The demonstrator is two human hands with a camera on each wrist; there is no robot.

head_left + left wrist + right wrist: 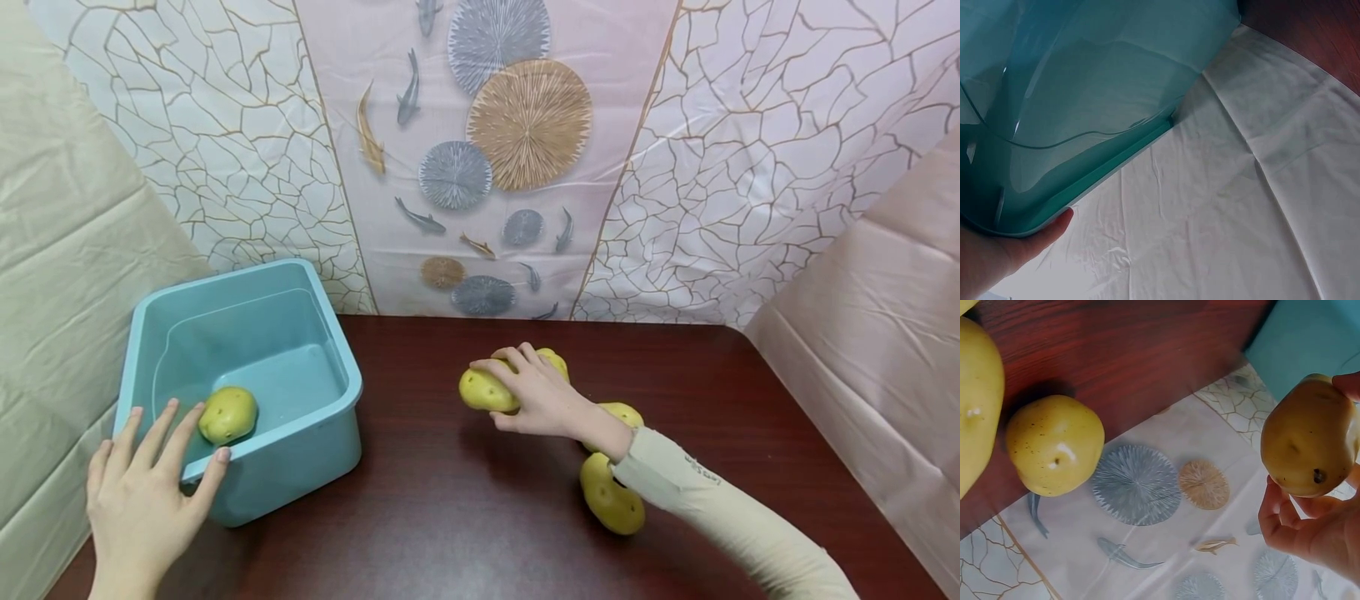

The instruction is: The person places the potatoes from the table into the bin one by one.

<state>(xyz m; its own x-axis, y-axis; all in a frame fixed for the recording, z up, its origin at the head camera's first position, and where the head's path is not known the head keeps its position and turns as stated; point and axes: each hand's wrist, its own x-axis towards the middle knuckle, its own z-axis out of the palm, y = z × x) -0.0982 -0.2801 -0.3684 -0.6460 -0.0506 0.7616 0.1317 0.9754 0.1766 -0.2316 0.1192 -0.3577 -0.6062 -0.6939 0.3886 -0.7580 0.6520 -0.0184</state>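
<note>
R hand [1316, 540] gripping potato [1307, 444], 2nd potato [1055, 454] on dark wood table [1135, 350], teal bin [1310, 337] corner

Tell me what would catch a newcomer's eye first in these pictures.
First, the right hand gripping a yellow-green potato above the middle of the dark red wooden table, with three more potatoes close by it. Next, the light blue plastic tub at the table's left, one potato inside, and the left hand resting open-fingered on its near rim.
</note>
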